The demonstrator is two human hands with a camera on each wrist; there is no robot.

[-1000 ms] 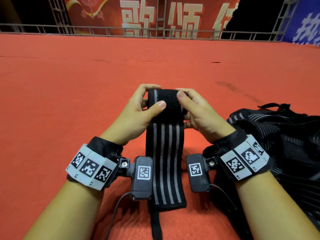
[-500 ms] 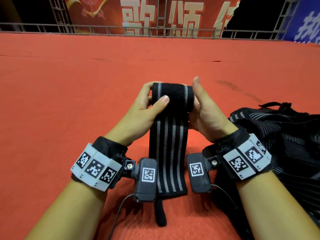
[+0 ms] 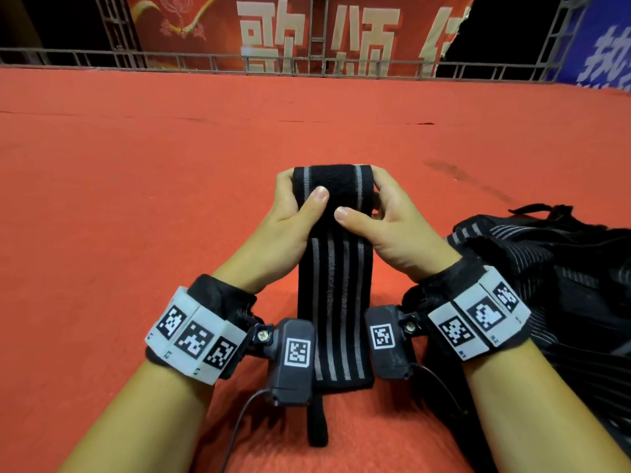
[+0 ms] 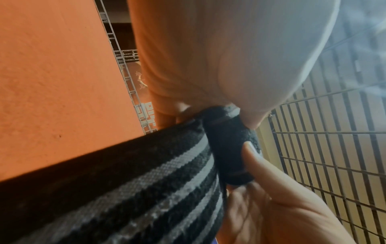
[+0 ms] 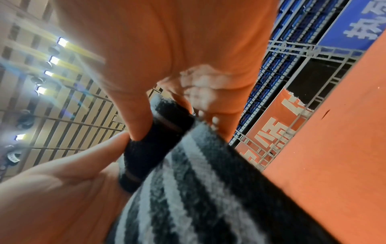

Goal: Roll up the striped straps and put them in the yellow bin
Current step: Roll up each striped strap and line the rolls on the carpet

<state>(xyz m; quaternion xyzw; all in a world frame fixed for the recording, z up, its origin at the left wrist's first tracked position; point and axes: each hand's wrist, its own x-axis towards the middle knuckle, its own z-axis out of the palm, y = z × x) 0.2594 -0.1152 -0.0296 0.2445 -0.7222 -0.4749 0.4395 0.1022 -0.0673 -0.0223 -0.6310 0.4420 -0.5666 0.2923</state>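
Observation:
A black strap with grey stripes [image 3: 336, 295] hangs in front of me, its top end wound into a small roll [image 3: 333, 186]. My left hand [image 3: 295, 213] grips the roll's left side, thumb pressed on its front. My right hand [image 3: 379, 213] grips the right side, thumb also on the front. The roll [image 4: 227, 151] shows between both thumbs in the left wrist view, and the roll [image 5: 154, 145] appears again in the right wrist view. The unrolled tail reaches the red carpet [image 3: 136, 199], where a thin loop [image 3: 317, 425] trails. No yellow bin is in view.
A heap of more black striped straps [image 3: 553, 274] lies on the carpet at my right. A metal railing [image 3: 239, 63] and red and blue banners stand at the carpet's far edge.
The right hand went from flat beside the roll to gripping it with the thumb on the front. The roll has taken up more strap, and the tail has drawn upward.

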